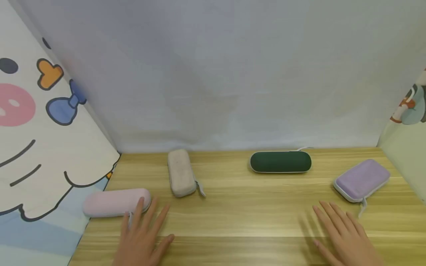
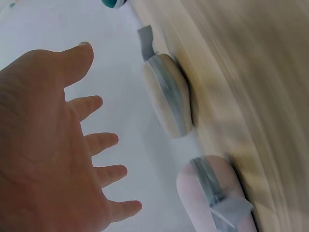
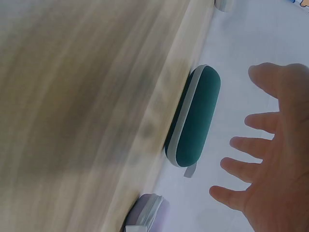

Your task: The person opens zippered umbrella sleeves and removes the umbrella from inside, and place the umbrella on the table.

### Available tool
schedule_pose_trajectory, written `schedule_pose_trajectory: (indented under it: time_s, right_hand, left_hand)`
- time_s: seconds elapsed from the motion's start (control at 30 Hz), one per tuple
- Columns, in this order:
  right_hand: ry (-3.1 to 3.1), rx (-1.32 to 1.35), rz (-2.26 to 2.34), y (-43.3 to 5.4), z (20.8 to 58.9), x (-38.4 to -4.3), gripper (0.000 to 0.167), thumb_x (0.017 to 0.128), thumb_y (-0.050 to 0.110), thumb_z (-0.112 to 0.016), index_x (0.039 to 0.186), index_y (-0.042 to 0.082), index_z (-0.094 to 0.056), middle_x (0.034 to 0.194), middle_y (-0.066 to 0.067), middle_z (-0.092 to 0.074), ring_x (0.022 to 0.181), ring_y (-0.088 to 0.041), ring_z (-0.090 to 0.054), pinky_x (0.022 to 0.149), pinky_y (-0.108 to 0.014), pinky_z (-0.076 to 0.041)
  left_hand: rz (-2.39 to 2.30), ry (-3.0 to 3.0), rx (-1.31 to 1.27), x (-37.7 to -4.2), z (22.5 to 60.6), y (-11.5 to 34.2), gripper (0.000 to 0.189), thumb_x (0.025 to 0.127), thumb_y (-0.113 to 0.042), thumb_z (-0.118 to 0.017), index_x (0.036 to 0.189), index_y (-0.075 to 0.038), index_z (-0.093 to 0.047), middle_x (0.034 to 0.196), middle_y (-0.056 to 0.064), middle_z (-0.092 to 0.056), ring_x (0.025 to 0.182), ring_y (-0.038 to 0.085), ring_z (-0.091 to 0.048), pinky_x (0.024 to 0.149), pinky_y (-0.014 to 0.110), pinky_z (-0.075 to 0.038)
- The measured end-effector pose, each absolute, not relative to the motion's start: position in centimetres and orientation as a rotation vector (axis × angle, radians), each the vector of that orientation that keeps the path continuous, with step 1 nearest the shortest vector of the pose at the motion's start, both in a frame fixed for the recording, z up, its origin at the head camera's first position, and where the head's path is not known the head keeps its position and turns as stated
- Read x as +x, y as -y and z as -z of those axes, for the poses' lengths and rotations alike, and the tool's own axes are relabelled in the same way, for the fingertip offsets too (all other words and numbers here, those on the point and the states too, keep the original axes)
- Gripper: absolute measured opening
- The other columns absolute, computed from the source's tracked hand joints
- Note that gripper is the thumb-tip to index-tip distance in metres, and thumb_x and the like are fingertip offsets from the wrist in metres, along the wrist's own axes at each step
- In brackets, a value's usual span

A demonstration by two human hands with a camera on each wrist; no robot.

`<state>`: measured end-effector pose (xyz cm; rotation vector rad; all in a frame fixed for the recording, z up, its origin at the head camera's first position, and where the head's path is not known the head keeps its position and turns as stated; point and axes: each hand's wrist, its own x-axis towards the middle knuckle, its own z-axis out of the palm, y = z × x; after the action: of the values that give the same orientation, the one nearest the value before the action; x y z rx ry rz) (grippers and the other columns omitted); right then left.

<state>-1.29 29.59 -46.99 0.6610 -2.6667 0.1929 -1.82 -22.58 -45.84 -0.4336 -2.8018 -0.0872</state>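
Observation:
My left hand, fingers spread and holding nothing, overlaps the right end of a pink zippered case in the head view. Just beyond its fingertips lies a beige zippered case with a grey pull tab. On the right, my right hand is spread too, with nothing in it. Nearest to it is a purple zippered case, set at a slant. A long dark green case lies near the table's back edge; the right wrist view shows this green case with its pale zipper band.
The wood-grain table ends at a pale cloth backdrop. A cartoon-printed cloth borders the left side, and another printed cloth hangs at the right.

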Motion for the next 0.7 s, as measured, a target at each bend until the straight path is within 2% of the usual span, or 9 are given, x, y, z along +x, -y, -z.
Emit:
schedule_pose_trajectory:
  time_s: [0.07, 0.13, 0.23, 0.27, 0.33, 0.4, 0.53, 0.63, 0.7]
  right_hand:
    - [2.647, 0.686, -0.221, -29.4, 46.5, -1.7, 0.08, 0.101, 0.057, -0.058, 0.163, 0.011, -0.035, 0.164, -0.016, -0.041, 0.162, -0.021, -0.016, 0.129, -0.024, 0.01]
    - [2.617, 0.72, -0.243, -29.2, 46.0, -2.2, 0.078, 0.104, 0.06, -0.05, 0.161, 0.008, -0.039, 0.158, -0.019, -0.047, 0.151, -0.032, -0.035, 0.129, -0.023, 0.007]
    - [2.596, 0.755, -0.267, -28.9, 45.2, -3.0, 0.078, 0.106, 0.063, -0.041, 0.16, 0.006, -0.039, 0.153, -0.022, -0.052, 0.135, -0.039, -0.047, 0.129, -0.021, 0.003]
    - [2.596, 0.761, -0.271, -28.8, 45.0, -3.2, 0.078, 0.106, 0.062, -0.041, 0.16, 0.006, -0.039, 0.154, -0.022, -0.051, 0.136, -0.039, -0.046, 0.129, -0.02, 0.002]
    - [2.599, 0.766, -0.281, -28.7, 44.8, -3.5, 0.076, 0.107, 0.059, -0.045, 0.161, 0.007, -0.039, 0.156, -0.021, -0.05, 0.141, -0.037, -0.045, 0.129, -0.02, 0.002]
    - [2.613, 0.76, -0.298, -28.7, 44.5, -3.8, 0.074, 0.105, 0.053, -0.054, 0.161, 0.008, -0.038, 0.157, -0.02, -0.049, 0.146, -0.034, -0.042, 0.128, -0.018, 0.002]
    - [2.648, 0.734, -0.365, -28.5, 44.0, -4.5, 0.079, 0.096, 0.037, -0.073, 0.162, 0.012, -0.037, 0.158, -0.019, -0.049, 0.146, -0.036, -0.044, 0.127, -0.015, 0.001]
    - [2.665, 0.722, -0.403, -28.4, 43.6, -5.0, 0.084, 0.091, 0.029, -0.08, 0.162, 0.013, -0.037, 0.157, -0.019, -0.049, 0.139, -0.041, -0.05, 0.129, -0.033, -0.023]
    - [2.666, 0.724, -0.418, -28.4, 43.4, -5.4, 0.084, 0.09, 0.026, -0.081, 0.162, 0.012, -0.039, 0.156, -0.019, -0.05, 0.136, -0.043, -0.051, 0.118, -0.048, -0.038]
  left_hand:
    - [0.114, 2.815, -0.451, -2.5, 45.1, 21.9, 0.079, 0.09, -0.054, -0.074, 0.158, -0.025, -0.046, 0.168, 0.012, -0.036, 0.154, 0.045, -0.027, 0.104, 0.08, -0.035]
    - [0.153, 2.84, -0.459, -3.1, 44.5, 21.2, 0.079, 0.091, -0.051, -0.074, 0.159, -0.025, -0.044, 0.167, 0.013, -0.036, 0.153, 0.047, -0.028, 0.105, 0.081, -0.034]
    - [0.211, 2.876, -0.469, -4.1, 43.8, 20.0, 0.078, 0.093, -0.049, -0.075, 0.16, -0.025, -0.042, 0.168, 0.014, -0.035, 0.153, 0.048, -0.028, 0.108, 0.08, -0.032]
    - [0.228, 2.881, -0.472, -4.4, 43.7, 19.6, 0.077, 0.093, -0.049, -0.075, 0.16, -0.024, -0.044, 0.168, 0.014, -0.035, 0.153, 0.048, -0.028, 0.11, 0.079, -0.032]
    - [0.235, 2.884, -0.484, -4.9, 43.5, 18.9, 0.075, 0.094, -0.048, -0.074, 0.159, -0.023, -0.045, 0.169, 0.015, -0.034, 0.154, 0.048, -0.028, 0.111, 0.078, -0.032]
    - [0.247, 2.88, -0.504, -5.6, 43.3, 18.0, 0.074, 0.095, -0.048, -0.073, 0.159, -0.023, -0.045, 0.169, 0.016, -0.033, 0.154, 0.049, -0.028, 0.111, 0.077, -0.033]
    - [0.268, 2.877, -0.541, -7.0, 43.3, 16.3, 0.073, 0.097, -0.047, -0.071, 0.16, -0.024, -0.042, 0.169, 0.018, -0.032, 0.155, 0.05, -0.029, 0.113, 0.076, -0.033]
    - [0.278, 2.861, -0.58, -8.1, 43.4, 15.1, 0.073, 0.098, -0.045, -0.071, 0.161, -0.024, -0.041, 0.167, 0.021, -0.033, 0.153, 0.051, -0.032, 0.114, 0.075, -0.035]
    - [0.281, 2.842, -0.613, -8.7, 43.5, 14.3, 0.072, 0.097, -0.044, -0.072, 0.16, -0.022, -0.042, 0.165, 0.023, -0.036, 0.151, 0.052, -0.034, 0.113, 0.073, -0.038]
